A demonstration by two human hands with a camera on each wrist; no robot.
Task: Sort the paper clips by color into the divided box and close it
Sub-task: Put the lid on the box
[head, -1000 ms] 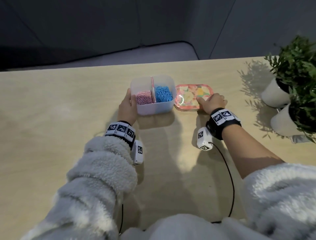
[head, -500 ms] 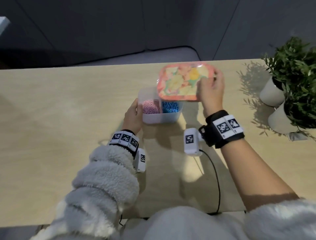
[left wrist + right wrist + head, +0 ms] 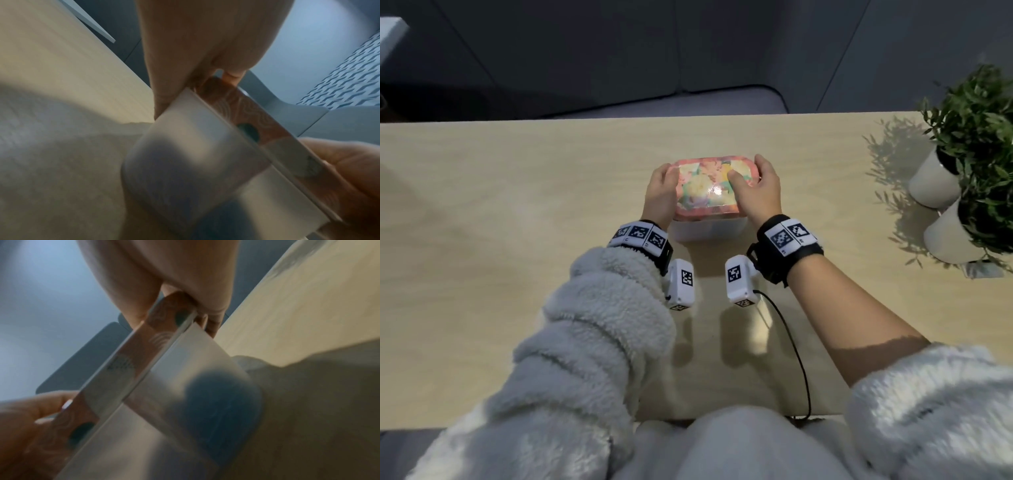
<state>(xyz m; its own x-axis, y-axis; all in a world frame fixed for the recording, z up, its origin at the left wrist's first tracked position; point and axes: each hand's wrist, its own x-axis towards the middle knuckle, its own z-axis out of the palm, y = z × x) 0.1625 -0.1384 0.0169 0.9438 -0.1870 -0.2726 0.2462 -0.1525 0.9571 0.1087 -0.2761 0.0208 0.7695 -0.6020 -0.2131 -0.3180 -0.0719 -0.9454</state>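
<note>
One pale wooden table (image 3: 482, 240) carries everything, and no brand, label or readable writing shows on anything; the only printed marks are black-and-white square codes on the wrist gear. Two potted plants (image 3: 976, 137) in white pots stand at the table's right edge, well apart from the work. Two fleecy grey sleeves (image 3: 592, 329) reach in from the near side, the right one pushed up the forearm. One frosted white divided box (image 3: 709, 230) sits near the middle of the table, with one pink floral lid (image 3: 705, 188) lying across its top; whether the lid is fully seated cannot be told. The left hand (image 3: 660, 195) clasps the lid's left end, fingers curled over the far edge. The right hand (image 3: 760, 192) clasps the right end, thumb flat on top. Through the box wall the right wrist view shows one blurred blue mass, the blue paper clips (image 3: 218, 404); their number cannot be counted.
</note>
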